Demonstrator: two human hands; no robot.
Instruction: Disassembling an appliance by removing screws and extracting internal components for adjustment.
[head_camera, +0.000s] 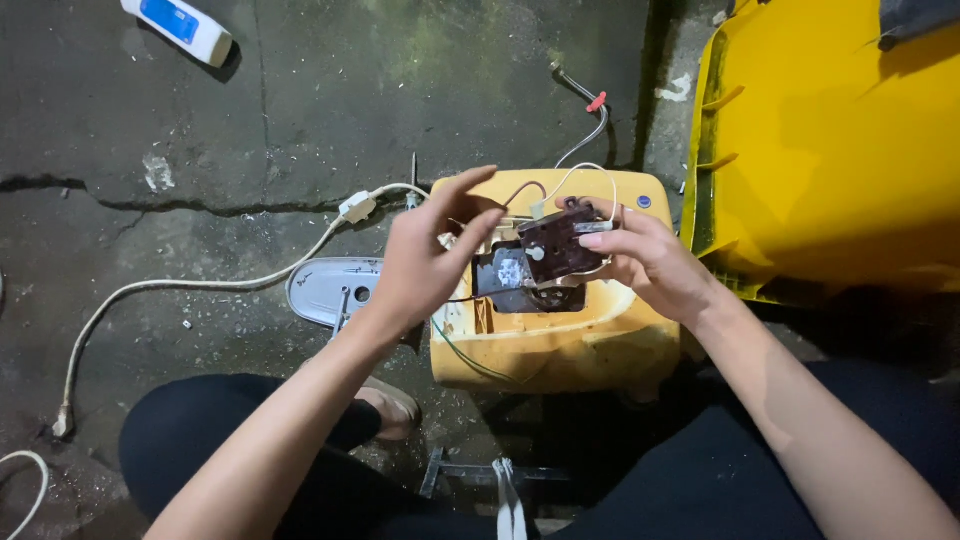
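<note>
Cracked concrete floor (300, 120) lay under a yellowed plastic housing (560, 350). Above it, the right hand (655, 265) pinched a small brown switch module (555, 245); the left hand (425, 265) hovered, fingers spread. Light, stiff, thin wires fragile: best held by its edges.

Both hands (530, 260) at brown switch module (556, 245)

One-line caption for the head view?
Right hand holds a dark brown switch module over a yellow appliance housing; left hand open beside it.
</note>
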